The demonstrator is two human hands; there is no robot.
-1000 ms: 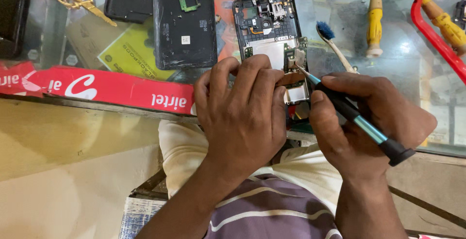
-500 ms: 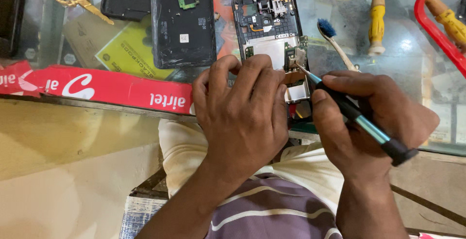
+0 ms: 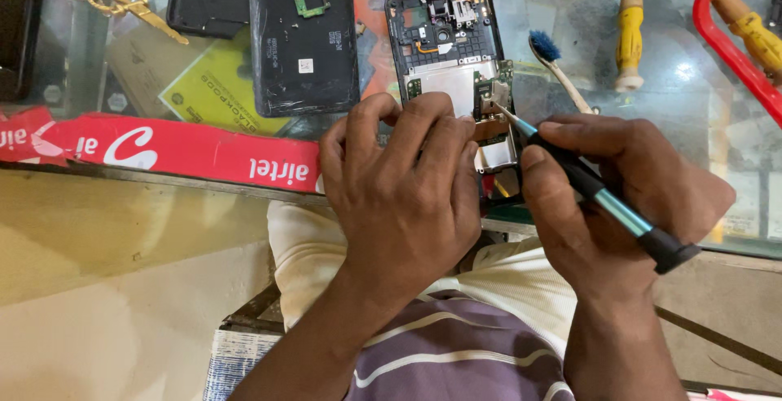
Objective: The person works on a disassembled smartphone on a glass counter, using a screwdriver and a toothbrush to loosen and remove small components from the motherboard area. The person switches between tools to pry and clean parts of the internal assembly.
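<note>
An opened black phone (image 3: 446,51) lies on the glass counter (image 3: 668,108) with its circuit board and metal shield showing. My left hand (image 3: 403,193) rests over its lower half, fingers curled on its left edge and holding it down. My right hand (image 3: 619,197) grips a black and teal screwdriver (image 3: 599,193). Its tip touches a small part at the phone's right side. The lower end of the phone is hidden under my hands.
A black phone back cover (image 3: 303,39) with a small green board lies left of the phone. A blue-bristled brush (image 3: 558,71), a yellow-handled screwdriver (image 3: 629,30) and a red-framed tool (image 3: 729,39) lie to the right. A red strip (image 3: 163,153) runs along the counter's edge.
Both hands and the screwdriver stay almost still on the phone. The view has shifted slightly.
</note>
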